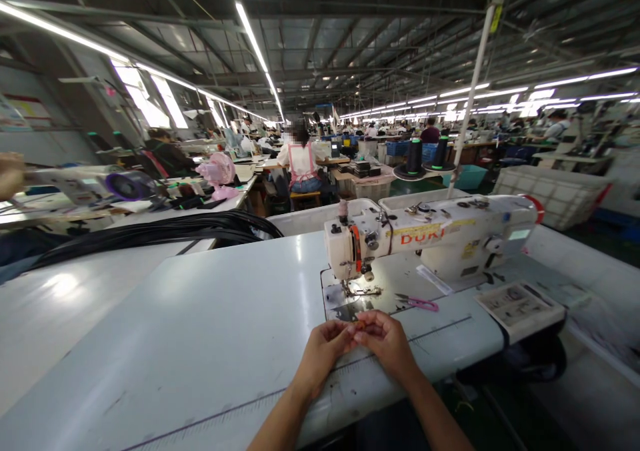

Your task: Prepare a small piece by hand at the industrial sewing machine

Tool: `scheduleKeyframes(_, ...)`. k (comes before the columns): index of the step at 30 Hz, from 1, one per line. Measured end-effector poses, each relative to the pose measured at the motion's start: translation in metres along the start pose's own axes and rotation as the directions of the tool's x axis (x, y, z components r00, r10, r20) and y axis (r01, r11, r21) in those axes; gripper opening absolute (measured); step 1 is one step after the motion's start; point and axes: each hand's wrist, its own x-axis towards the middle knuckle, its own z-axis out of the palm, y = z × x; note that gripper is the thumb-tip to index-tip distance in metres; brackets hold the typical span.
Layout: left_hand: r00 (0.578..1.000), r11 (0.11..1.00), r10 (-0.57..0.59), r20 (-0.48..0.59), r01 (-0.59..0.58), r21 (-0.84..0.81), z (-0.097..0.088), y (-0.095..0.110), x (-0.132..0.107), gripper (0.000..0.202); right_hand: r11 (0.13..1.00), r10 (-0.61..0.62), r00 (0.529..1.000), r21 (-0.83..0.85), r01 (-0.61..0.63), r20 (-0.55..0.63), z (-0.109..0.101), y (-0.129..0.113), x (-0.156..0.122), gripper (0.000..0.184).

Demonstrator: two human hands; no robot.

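In the head view, a white sewing table [150, 324] is filling the foreground of a long factory hall [350, 57]. A white plastic crate [553, 194] is standing off right, its contents hidden. The left hand [323, 352] and right hand [385, 343] are pinching a small orange item [359, 326] between them, just before the sewing machine [430, 237].

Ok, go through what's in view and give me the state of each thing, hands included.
left hand: pinching small orange piece
right hand: pinching it too
sewing machine: work light on
pink-handled snips: lying flat on the machine table
black thread cones: upright on their stand
co-worker: seated, back turned
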Motion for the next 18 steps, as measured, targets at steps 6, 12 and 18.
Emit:
scheduleKeyframes(6,0.999,1.0,-0.003,-0.039,0.002,-0.023,-0.0033,-0.004,0.0035,0.033,0.999,-0.032,0.998,0.004,0.032,-0.059,-0.001,0.0001,-0.0014,0.042)
scheduleKeyframes(12,0.995,0.992,-0.07,-0.071,0.062,-0.106,-0.0052,-0.0028,0.0052,0.026,0.993,-0.12,0.973,-0.007,0.121,-0.197,-0.0043,0.0016,-0.0011,0.05)
scheduleKeyframes(18,0.996,0.986,-0.077,-0.05,0.069,-0.149,-0.0044,0.0032,0.0029,0.025,0.993,-0.119,0.989,-0.015,0.118,-0.083,0.0048,-0.004,-0.005,0.028)
